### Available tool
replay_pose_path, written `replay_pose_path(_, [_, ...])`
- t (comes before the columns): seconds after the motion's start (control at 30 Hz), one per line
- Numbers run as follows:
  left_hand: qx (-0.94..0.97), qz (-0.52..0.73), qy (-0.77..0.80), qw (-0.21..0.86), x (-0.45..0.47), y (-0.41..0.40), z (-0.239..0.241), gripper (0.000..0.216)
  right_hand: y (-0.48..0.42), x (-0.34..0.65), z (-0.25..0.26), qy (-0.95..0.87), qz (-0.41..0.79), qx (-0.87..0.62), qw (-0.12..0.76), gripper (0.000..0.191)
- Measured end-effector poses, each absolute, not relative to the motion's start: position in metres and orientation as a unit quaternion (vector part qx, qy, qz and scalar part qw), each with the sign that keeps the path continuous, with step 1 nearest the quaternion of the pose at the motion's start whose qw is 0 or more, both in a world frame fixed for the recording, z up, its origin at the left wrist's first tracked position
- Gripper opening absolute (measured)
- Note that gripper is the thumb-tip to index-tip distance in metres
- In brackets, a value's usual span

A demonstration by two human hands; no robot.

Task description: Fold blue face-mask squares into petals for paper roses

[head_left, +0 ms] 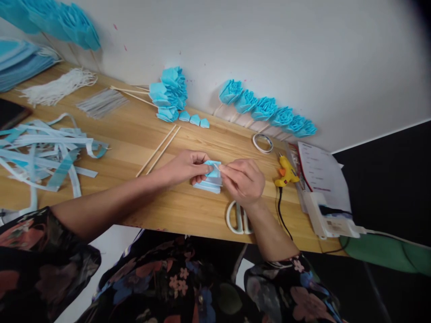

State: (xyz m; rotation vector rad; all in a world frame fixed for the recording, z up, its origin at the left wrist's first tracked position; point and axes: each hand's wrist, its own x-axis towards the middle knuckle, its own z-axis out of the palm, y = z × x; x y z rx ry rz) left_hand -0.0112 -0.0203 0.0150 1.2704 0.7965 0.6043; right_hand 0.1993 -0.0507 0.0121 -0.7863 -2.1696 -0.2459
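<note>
My left hand (191,169) pinches a small folded piece of light blue mask fabric (212,168) between thumb and fingers. On the piece's right edge, the fingertips of my right hand (245,180) are closed; a thin pale bit shows at them, too small to name. Just below lies a small stack of cut blue fabric pieces (209,186), partly covered by the hands. White-handled scissors (229,219) rest under my right wrist, their blades hidden. Two wooden sticks (158,150) lie left of my left hand.
Fabric flowers (168,96) and three folded petals (194,119) lie at the back, with a row of flowers (264,109) against the wall. A tape roll (262,142), yellow glue gun (287,172) and white power strip (332,220) are right. Fabric strips (50,150) heap left.
</note>
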Motion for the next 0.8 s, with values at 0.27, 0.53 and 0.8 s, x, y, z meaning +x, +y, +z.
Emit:
replay_pose_path(0.27, [0.571,0.259,0.354,0.694,-0.0121,-0.0192,0.0154,0.015,-0.0482,0.1977,0.0113,-0.86,-0.112,-0.288,0.406,0.026])
replay_pose_path(0.53, [0.57,0.253,0.356,0.696,-0.0119,-0.0172,0.0146,0.013,-0.0478,0.1965,0.0108,-0.864,-0.109,-0.289,0.398,0.019])
replay_pose_path(0.8, [0.568,0.251,0.351,0.701,-0.0118,-0.0171,0.0161,0.013,-0.0459,0.1953,0.0101,-0.871,-0.086,-0.282,0.393,0.017])
